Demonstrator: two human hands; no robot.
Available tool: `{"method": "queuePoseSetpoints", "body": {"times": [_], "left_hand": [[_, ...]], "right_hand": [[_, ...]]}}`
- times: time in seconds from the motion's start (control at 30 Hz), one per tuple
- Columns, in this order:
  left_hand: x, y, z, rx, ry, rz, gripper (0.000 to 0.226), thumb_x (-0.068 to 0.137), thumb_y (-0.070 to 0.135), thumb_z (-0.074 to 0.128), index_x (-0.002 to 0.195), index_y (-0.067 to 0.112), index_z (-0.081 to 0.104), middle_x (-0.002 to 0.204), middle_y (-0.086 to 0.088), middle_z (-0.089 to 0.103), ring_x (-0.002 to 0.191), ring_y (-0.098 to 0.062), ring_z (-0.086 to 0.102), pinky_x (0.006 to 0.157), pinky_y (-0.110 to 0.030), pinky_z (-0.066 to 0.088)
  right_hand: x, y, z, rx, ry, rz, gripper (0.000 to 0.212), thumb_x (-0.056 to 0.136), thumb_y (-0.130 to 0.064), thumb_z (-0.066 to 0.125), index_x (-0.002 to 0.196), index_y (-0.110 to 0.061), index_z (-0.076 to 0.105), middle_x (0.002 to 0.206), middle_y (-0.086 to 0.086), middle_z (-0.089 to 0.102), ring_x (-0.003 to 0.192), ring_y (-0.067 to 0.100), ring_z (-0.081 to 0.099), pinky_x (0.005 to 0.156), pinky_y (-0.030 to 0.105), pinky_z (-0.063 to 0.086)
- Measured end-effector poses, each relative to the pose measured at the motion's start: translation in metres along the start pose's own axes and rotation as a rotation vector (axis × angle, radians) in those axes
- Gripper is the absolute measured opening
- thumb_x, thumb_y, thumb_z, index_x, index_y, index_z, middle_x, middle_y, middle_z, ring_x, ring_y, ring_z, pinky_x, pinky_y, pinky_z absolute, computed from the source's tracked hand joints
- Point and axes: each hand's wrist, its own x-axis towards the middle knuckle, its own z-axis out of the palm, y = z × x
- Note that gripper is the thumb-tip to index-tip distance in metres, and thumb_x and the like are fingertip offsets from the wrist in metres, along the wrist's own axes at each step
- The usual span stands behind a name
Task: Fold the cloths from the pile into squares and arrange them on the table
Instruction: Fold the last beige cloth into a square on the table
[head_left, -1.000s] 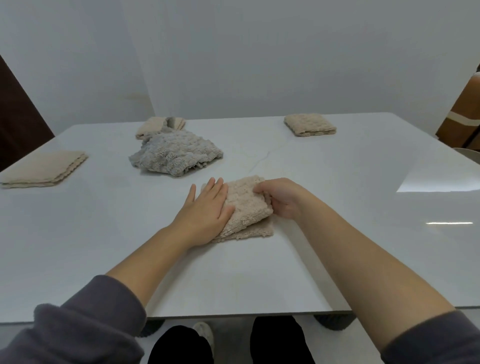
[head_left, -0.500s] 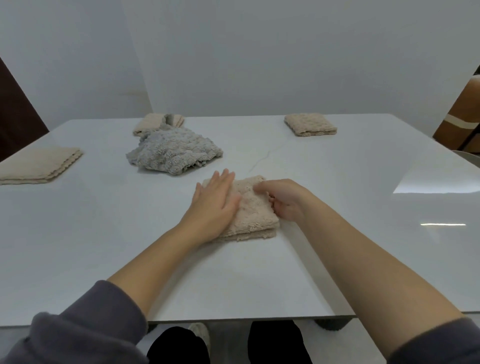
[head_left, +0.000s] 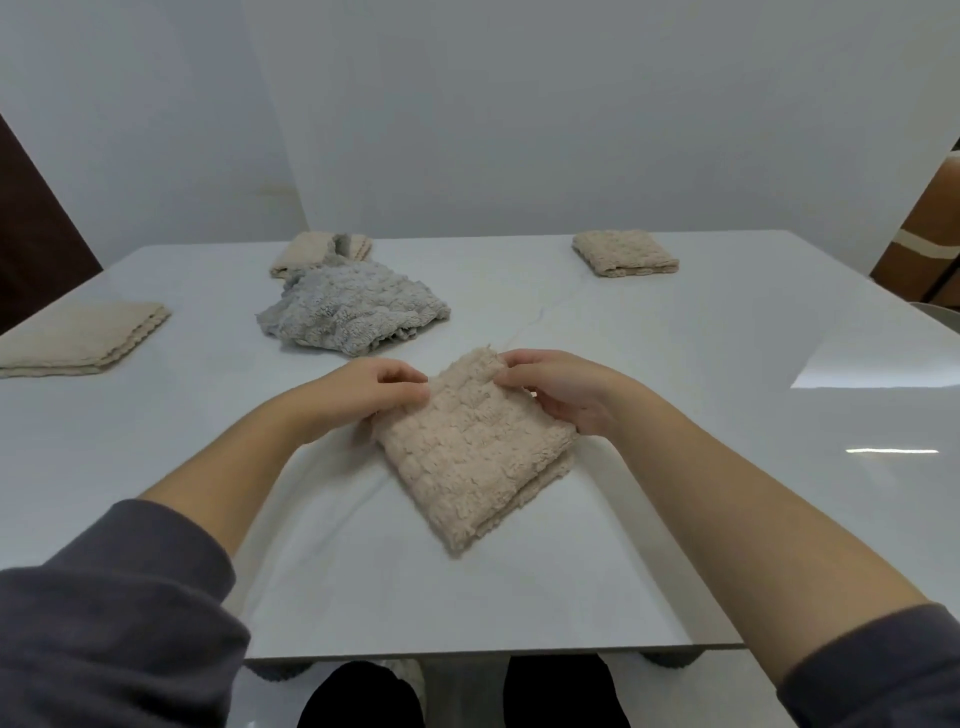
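Your left hand (head_left: 371, 387) and right hand (head_left: 558, 387) pinch folded fluffy beige cloth (head_left: 475, 449), table (head_left: 675, 364) centre; three folded squares placed; crumpled grey cloth (head_left: 353, 314) left.

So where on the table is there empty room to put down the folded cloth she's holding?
The widest bare patch on the table is the right side, between the folded beige cloth at the far right and the near edge. The near left, below the flat beige cloth, is also free. The far left is crowded: the grey cloth lies against another beige one.
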Motion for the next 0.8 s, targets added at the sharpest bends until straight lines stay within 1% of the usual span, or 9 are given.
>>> {"method": "queuePoseSetpoints", "body": {"times": [0.1,0.2,0.3,0.37,0.43,0.5,0.6,0.7,0.8], "left_hand": [[-0.016,-0.004,-0.004,-0.072,-0.079,0.013,0.041,0.072,0.047,0.078,0.098,0.016,0.071,0.098,-0.002,0.071,0.091,-0.012,0.063,0.080,-0.025,0.046],[-0.025,-0.002,0.000,-0.125,-0.116,0.015,0.064,0.051,0.058,0.084,0.095,0.014,0.072,0.093,0.000,0.072,0.085,-0.011,0.065,0.076,-0.022,0.050],[-0.030,-0.002,0.008,-0.133,-0.085,-0.011,0.050,0.071,0.036,0.082,0.103,0.000,0.068,0.102,-0.012,0.072,0.093,-0.021,0.066,0.090,-0.033,0.051],[-0.033,-0.005,0.010,-0.175,-0.050,-0.030,0.042,0.079,0.024,0.077,0.106,-0.006,0.065,0.103,-0.014,0.071,0.095,-0.027,0.067,0.094,-0.038,0.050],[-0.037,-0.009,0.012,-0.197,-0.031,-0.045,0.039,0.082,0.023,0.076,0.109,-0.003,0.065,0.107,-0.016,0.071,0.101,-0.031,0.067,0.095,-0.039,0.051],[-0.039,-0.011,0.015,-0.202,-0.007,-0.061,0.027,0.088,0.023,0.069,0.105,0.002,0.066,0.105,-0.014,0.072,0.100,-0.030,0.068,0.088,-0.034,0.054],[-0.043,-0.012,0.022,-0.183,0.032,-0.076,0.014,0.091,0.025,0.065,0.095,0.011,0.068,0.096,-0.004,0.074,0.089,-0.017,0.070,0.076,-0.023,0.052],[-0.050,-0.012,0.030,-0.107,0.137,-0.067,0.020,0.091,0.031,0.064,0.091,0.011,0.066,0.089,-0.002,0.072,0.081,-0.014,0.066,0.074,-0.027,0.049],[-0.062,-0.012,0.039,0.009,0.285,-0.038,0.025,0.091,0.035,0.062,0.092,0.010,0.065,0.087,-0.002,0.069,0.078,-0.017,0.063,0.073,-0.031,0.048]], "right_hand": [[-0.002,-0.004,0.001,-0.069,-0.084,0.006,0.030,0.092,-0.028,0.065,0.120,-0.019,0.065,0.110,0.004,0.068,0.087,0.020,0.062,0.071,0.032,0.053],[-0.002,-0.010,0.006,-0.061,-0.137,0.017,0.033,0.097,-0.027,0.057,0.128,-0.017,0.058,0.121,0.009,0.068,0.097,0.023,0.066,0.086,0.038,0.055],[-0.005,-0.014,0.008,-0.095,-0.168,0.101,0.037,0.097,-0.036,0.055,0.127,-0.014,0.059,0.112,0.007,0.070,0.093,0.024,0.066,0.090,0.040,0.053],[-0.010,-0.012,0.004,-0.062,-0.104,0.168,0.039,0.096,-0.040,0.055,0.126,-0.015,0.059,0.092,0.003,0.068,0.071,0.017,0.065,0.073,0.032,0.056],[-0.015,-0.006,-0.004,0.029,-0.030,0.203,0.036,0.098,-0.039,0.052,0.123,-0.013,0.057,0.088,0.004,0.065,0.062,0.017,0.065,0.060,0.029,0.057],[-0.025,0.002,-0.009,0.090,0.013,0.226,0.033,0.098,-0.038,0.052,0.116,-0.011,0.057,0.090,0.009,0.067,0.069,0.022,0.069,0.065,0.035,0.060],[-0.041,0.009,-0.009,0.143,0.050,0.252,0.029,0.098,-0.036,0.052,0.107,-0.009,0.054,0.088,0.013,0.066,0.072,0.028,0.069,0.066,0.037,0.061],[-0.056,0.015,-0.003,0.178,0.085,0.247,0.027,0.097,-0.034,0.053,0.101,-0.007,0.054,0.078,0.014,0.069,0.069,0.028,0.070,0.069,0.038,0.061],[-0.066,0.020,0.005,0.191,0.111,0.228,0.033,0.096,-0.034,0.056,0.111,-0.003,0.055,0.083,0.014,0.072,0.074,0.028,0.072,0.066,0.036,0.062]]}}
